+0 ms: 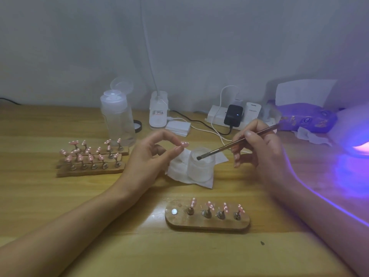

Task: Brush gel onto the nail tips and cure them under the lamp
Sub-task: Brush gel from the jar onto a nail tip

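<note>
My left hand (pixel 153 156) pinches a pink nail tip with white dots (pixel 184 144) on its stand, between thumb and fingers. My right hand (pixel 259 150) holds a thin brown brush (pixel 235 143), whose bristle end sits over the mouth of a frosted gel jar (pixel 201 166). The jar stands on a white wipe (pixel 203 181). In front of me a wooden holder (pixel 207 223) carries several pink dotted tips and has one bare magnet spot at its left end. The curing lamp (pixel 357 136) glows violet at the right edge.
Three more wooden holders with several pink tips (pixel 91 156) lie at the left. Behind them stand a clear pump bottle (pixel 117 120), a white bottle (pixel 158 110), a pad stack (pixel 178 127), a power strip with chargers (pixel 233 114) and a purple tissue pack (pixel 307 116).
</note>
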